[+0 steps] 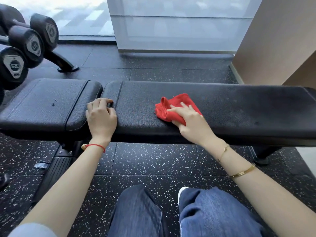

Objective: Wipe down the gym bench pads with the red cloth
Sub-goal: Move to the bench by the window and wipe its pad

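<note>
A black gym bench runs across the view, with a short seat pad (42,103) on the left and a long back pad (239,106) on the right. The red cloth (179,101) lies crumpled on the long pad, left of its middle. My right hand (189,120) presses flat on the cloth with its fingers spread, the thumb at the cloth's near edge. My left hand (100,115) sits at the gap between the two pads, with its fingers curled over the long pad's left end and into the gap.
Black dumbbells (25,45) sit on a rack at the far left, its foot (66,64) just behind the bench. A frosted glass panel (179,28) and a tan wall (273,40) stand behind. My legs in jeans (213,214) are on speckled rubber floor.
</note>
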Tool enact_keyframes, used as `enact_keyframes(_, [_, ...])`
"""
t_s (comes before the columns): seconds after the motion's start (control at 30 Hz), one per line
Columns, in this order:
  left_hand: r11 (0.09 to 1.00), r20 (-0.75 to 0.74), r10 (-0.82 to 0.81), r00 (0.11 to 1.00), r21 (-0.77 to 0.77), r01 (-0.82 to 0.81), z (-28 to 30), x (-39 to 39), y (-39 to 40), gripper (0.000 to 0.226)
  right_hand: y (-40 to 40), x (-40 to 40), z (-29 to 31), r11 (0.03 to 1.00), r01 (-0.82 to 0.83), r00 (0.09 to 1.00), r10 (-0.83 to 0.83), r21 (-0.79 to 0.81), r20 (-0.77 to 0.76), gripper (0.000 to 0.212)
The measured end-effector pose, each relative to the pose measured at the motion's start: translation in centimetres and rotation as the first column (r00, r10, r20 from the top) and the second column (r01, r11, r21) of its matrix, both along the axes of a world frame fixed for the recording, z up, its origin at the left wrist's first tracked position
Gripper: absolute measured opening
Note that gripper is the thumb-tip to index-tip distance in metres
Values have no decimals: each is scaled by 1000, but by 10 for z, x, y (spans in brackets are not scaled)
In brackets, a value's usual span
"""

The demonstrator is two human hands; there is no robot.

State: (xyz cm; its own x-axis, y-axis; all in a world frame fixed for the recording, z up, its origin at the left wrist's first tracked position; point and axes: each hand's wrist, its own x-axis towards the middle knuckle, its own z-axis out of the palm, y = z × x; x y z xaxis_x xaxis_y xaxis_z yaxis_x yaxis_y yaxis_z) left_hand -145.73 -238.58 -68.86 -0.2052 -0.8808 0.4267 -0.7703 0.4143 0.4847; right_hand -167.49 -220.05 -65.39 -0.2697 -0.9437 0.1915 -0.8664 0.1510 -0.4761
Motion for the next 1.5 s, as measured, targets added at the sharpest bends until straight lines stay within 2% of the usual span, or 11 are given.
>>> enact_keyframes(0.2, [1000,32,-3,999,12,2,1,-3,-1,27,-59,-10,13,963,266,964,-266,48,-21,38])
enact_keyframes(0.4, [999,71,-5,997,47,2,7,-1,-3,27,-99,76,2,990,-128,987,133,53,-88,46])
enact_keyframes(0.57, [996,-35,-93,995,13,93,20,34,14,30,-105,70,2,992,-129,990,129,9,-51,41])
enact_keyframes(0.67, [996,-87,6,996,-89,-14,25,83,20,30,-117,73,2,998,-63,997,63,-6,-33,38])
enact_keyframes(0.83, [975,-82,202,976,-76,-208,33,151,-6,30,-145,85,-2,999,-14,1000,13,-37,-22,38])
enact_keyframes(0.93, [962,-88,261,961,-60,-267,34,171,-28,30,-172,104,3,994,-65,995,71,-91,67,32])
enact_keyframes(1.07, [942,-91,330,940,-42,-334,33,178,-62,31,-229,140,24,976,-11,915,97,-215,391,23])
enact_keyframes(1.13, [934,-86,352,932,-32,-356,30,179,-80,30,-260,152,29,978,-2,891,97,-209,443,23])
enact_keyframes(1.3, [924,-52,382,923,15,-382,17,180,-120,28,-306,175,16,963,-253,930,268,-91,251,31])
enact_keyframes(1.4, [917,-37,399,916,30,-398,12,186,-132,27,-305,179,1,875,-484,870,483,-21,100,36])
enact_keyframes(1.5, [911,-40,412,910,37,-411,7,189,-135,29,-316,175,-1,849,-529,847,528,3,66,39])
